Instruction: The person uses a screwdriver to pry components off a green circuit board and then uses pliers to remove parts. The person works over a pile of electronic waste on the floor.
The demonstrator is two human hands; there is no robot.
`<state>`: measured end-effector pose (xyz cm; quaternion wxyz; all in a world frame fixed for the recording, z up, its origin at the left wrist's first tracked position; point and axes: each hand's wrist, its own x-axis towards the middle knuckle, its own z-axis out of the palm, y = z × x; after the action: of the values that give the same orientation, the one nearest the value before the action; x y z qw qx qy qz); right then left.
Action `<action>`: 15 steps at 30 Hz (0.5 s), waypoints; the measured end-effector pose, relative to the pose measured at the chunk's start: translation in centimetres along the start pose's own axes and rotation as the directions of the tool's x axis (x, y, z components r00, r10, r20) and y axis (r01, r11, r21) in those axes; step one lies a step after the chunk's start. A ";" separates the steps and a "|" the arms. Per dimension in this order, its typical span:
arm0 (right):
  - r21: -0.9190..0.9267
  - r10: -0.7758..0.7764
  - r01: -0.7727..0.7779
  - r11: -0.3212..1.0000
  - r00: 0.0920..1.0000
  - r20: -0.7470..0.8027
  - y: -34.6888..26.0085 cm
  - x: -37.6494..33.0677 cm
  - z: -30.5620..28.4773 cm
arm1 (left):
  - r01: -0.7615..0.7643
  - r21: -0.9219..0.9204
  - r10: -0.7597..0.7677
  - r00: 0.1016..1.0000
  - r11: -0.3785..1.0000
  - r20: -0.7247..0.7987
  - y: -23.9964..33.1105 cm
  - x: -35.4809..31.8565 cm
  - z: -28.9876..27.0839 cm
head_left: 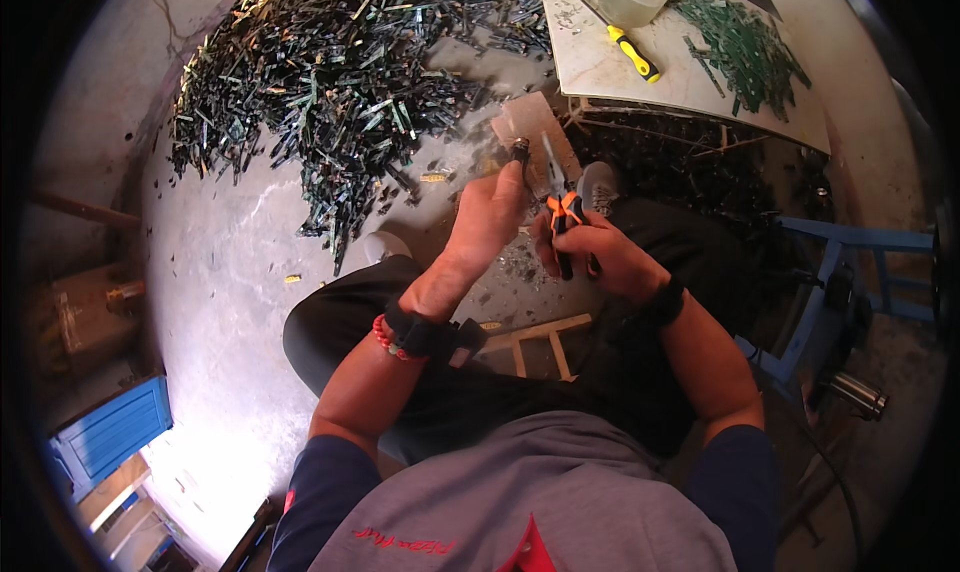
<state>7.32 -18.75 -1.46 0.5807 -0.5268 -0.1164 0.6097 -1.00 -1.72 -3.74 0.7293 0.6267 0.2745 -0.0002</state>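
Note:
My left hand (487, 215) pinches a small dark piece with a shiny end (520, 151) between thumb and fingers; its exact kind is too small to make out. In my right hand (608, 254) are long-nose pliers (566, 209) with orange and black handles, the narrow jaws pointing away from me. The jaw tips lie close to the right of the dark piece, and I cannot tell whether they grip anything. Beneath both hands, a flat reddish-brown block (530, 115) rests near the floor between my shoes.
A big heap of dark, narrow strips (340, 82) covers the far left floor. On the pale tabletop (590, 62) at far right lie a yellow-black screwdriver (634, 55), a translucent tub (632, 0) and green strips (740, 52). A blue metal frame (825, 262) stands right.

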 end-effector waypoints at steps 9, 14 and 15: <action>-0.223 -0.334 0.271 0.936 0.887 -0.321 -1.2 2.4 0.1 | 0.322 -0.327 -0.187 0.905 0.889 0.382 0.5 -1.1 -0.2; -0.142 -0.292 0.260 0.955 0.911 -0.292 -1.2 2.2 -0.2 | 0.432 -0.399 -0.222 0.853 0.809 0.473 1.0 -1.5 -0.4; -0.123 -0.289 0.264 0.957 0.911 -0.295 -1.2 2.1 -0.1 | 0.462 -0.431 -0.232 0.843 0.775 0.486 1.1 -1.5 -0.4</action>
<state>8.57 -16.69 -1.60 0.6504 -0.6171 -0.1219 0.4258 -2.01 -1.61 -2.17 0.9009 0.3218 0.2193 -0.1917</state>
